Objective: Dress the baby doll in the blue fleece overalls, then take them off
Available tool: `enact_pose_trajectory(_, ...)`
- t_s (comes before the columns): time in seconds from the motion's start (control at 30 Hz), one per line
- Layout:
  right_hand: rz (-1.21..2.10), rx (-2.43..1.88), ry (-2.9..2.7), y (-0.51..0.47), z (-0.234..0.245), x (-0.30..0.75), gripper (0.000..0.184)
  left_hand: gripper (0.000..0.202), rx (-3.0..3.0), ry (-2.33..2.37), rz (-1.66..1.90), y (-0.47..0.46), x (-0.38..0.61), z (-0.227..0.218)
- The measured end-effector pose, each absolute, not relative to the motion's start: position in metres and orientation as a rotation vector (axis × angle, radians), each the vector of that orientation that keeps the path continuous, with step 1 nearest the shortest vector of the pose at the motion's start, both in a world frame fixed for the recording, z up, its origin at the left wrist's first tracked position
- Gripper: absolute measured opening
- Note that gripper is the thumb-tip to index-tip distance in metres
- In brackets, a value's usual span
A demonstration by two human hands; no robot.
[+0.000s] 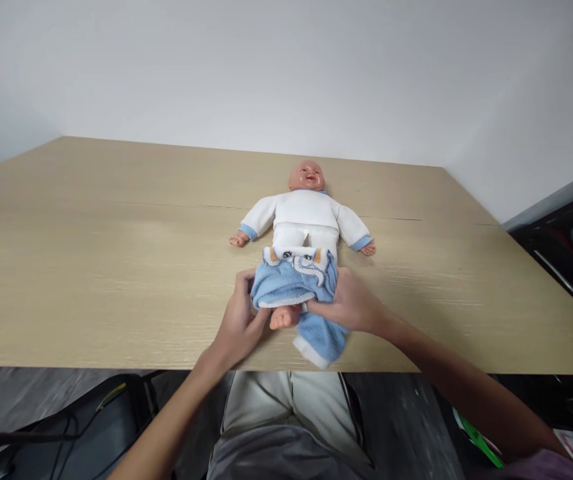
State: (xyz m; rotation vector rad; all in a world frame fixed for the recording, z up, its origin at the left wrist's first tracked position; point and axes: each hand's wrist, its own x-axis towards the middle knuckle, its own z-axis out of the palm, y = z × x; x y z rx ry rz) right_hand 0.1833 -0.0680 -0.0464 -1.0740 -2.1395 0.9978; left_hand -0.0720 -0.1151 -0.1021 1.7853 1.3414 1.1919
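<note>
A baby doll in a white long-sleeved top with blue cuffs lies on its back, head away from me. Around its lower legs are blue fleece doll pants with an embroidered elephant face. One bare foot pokes out under the near edge of the cloth; the other pant leg hangs toward me, its foot not visible. My left hand grips the pants at their left side, thumb in front. At the right side my right hand pinches the cloth near the foot.
The doll lies on a wide wooden table whose near edge runs just in front of my lap. A pale wall stands behind it. Below on the left is a dark bag; at the right edge is a black-framed object.
</note>
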Motion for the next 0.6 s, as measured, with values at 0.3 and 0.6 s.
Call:
enact_pose_trajectory(0.3,1.272,-0.940,-2.079,-0.032,-0.045,0.212,0.080,0.031,1.837,1.188,0.867,-0.075,-0.098,-0.057)
enact_pose_trajectory(0.6,1.463,-0.930,-1.823,-0.027,-0.087,0.244,0.076,0.045,1.984,1.088,0.541,-0.067,-0.122,-0.051)
